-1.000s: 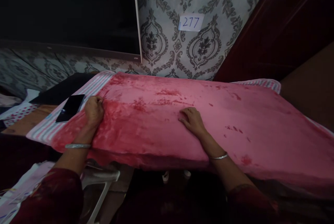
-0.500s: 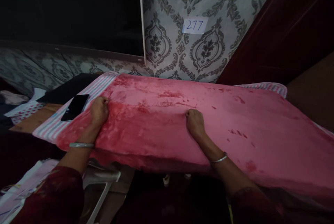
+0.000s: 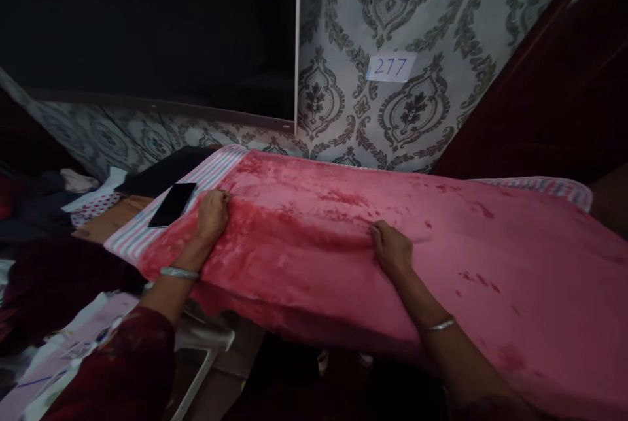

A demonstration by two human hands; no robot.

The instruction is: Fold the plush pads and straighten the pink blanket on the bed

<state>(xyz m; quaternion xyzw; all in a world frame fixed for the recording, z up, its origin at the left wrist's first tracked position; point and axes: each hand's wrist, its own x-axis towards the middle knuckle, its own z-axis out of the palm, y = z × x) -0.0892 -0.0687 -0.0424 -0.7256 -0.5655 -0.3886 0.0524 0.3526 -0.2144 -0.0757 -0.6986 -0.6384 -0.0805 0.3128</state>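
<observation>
A pink and red plush blanket [image 3: 485,257] with darker smudged patches lies spread over a long surface. Near its left end my left hand [image 3: 213,213] is closed on the cloth, close to a black phone [image 3: 173,205]. Further right, my right hand [image 3: 393,246] pinches the same blanket, and a raised fold runs in the cloth between the two hands. Both fists have their knuckles up, so the fingertips are hidden. Under the blanket a striped cloth [image 3: 128,238] shows along the left end, with the phone lying on it.
A large dark television screen [image 3: 147,29] stands behind on the left, before patterned wallpaper. On that wall a paper marked 277 [image 3: 392,67] is stuck. Below left are a white plastic stool or chair [image 3: 206,340] and papers [image 3: 78,342]. A dark red panel [image 3: 540,94] slants at right.
The view has swung a little left, so everything sits further right. Between my hands the blanket has risen into a clearer fold, and my right hand has tilted.
</observation>
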